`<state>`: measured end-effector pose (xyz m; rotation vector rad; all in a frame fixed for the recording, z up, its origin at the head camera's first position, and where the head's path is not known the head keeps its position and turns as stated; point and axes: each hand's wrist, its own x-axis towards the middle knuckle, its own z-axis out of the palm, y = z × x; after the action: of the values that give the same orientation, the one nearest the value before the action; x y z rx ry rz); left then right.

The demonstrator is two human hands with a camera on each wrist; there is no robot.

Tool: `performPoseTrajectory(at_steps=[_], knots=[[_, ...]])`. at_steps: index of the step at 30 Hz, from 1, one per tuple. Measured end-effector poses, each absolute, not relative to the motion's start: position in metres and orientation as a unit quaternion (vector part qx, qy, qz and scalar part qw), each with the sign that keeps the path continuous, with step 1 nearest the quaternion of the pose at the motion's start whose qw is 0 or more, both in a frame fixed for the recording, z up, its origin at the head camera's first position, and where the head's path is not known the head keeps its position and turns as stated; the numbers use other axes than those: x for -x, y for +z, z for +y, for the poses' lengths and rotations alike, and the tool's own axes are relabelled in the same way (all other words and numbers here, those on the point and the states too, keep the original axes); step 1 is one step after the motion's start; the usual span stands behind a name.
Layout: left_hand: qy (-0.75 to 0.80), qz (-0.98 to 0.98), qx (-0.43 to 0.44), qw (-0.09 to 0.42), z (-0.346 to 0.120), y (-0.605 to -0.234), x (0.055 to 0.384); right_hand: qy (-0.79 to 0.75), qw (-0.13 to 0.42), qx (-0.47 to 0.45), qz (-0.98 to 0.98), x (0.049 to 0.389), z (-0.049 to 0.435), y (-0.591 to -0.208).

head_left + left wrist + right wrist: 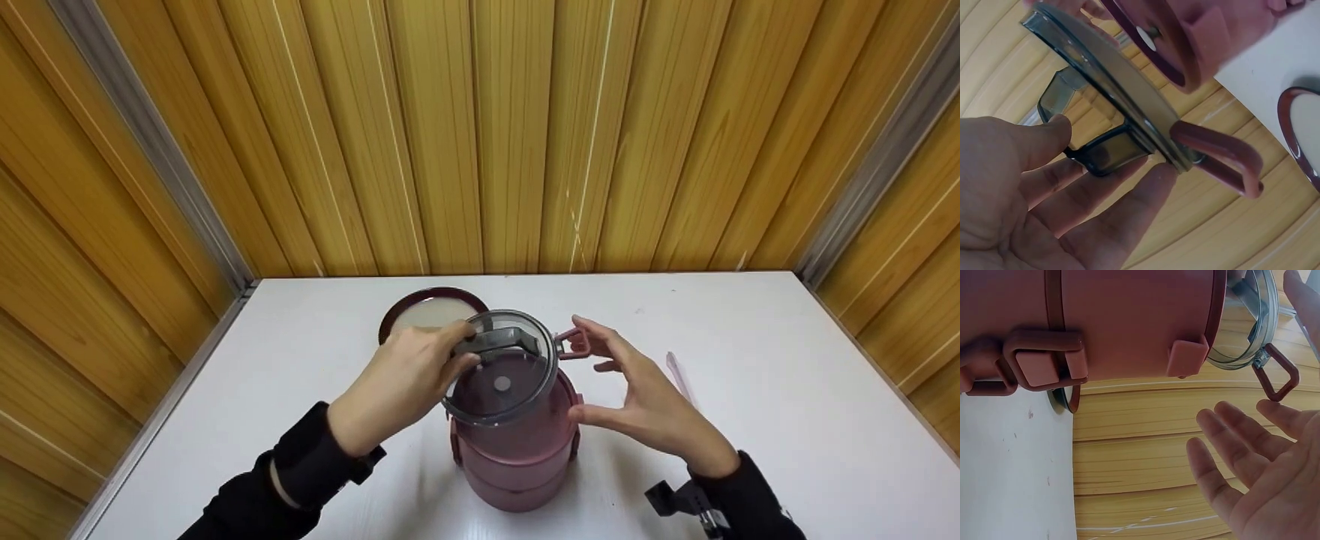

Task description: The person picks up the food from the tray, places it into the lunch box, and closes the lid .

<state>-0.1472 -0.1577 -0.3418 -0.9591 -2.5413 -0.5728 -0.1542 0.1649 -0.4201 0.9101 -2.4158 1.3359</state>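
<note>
A pink stacked lunch container (514, 480) stands upright on the white table, its top uncovered on the side facing the lid. Above its mouth, my left hand (405, 375) pinches the grey handle (499, 340) of a round see-through lid (1112, 84), which is tilted and raised off the container. A pink clasp loop (577, 343) sticks out from the lid's right edge; a similar loop (1219, 146) shows in the left wrist view. My right hand (645, 390) has its fingers spread, with fingertips right at the clasp loop and the thumb beside the container's rim.
Behind the container, to the left, lies a round dark-red-rimmed piece (431, 309) with a pale middle. A thin pink utensil (679, 377) is on the table (787, 405) past my right hand. Wood-patterned panels (510, 135) wall in the back and sides.
</note>
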Motion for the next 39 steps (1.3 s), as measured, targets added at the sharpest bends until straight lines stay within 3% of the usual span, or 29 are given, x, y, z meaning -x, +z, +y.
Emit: performPoseTrajectory(at_steps=[22, 39], knots=[[-0.121, -0.925, 0.326, 0.152, -0.127, -0.346, 0.13, 0.461, 0.059, -0.315, -0.827, 0.155, 0.176, -0.421], [-0.08, -0.927, 0.311, 0.192, -0.124, -0.345, 0.124, 0.427, 0.062, -0.322, -0.843, 0.16, 0.173, -0.424]])
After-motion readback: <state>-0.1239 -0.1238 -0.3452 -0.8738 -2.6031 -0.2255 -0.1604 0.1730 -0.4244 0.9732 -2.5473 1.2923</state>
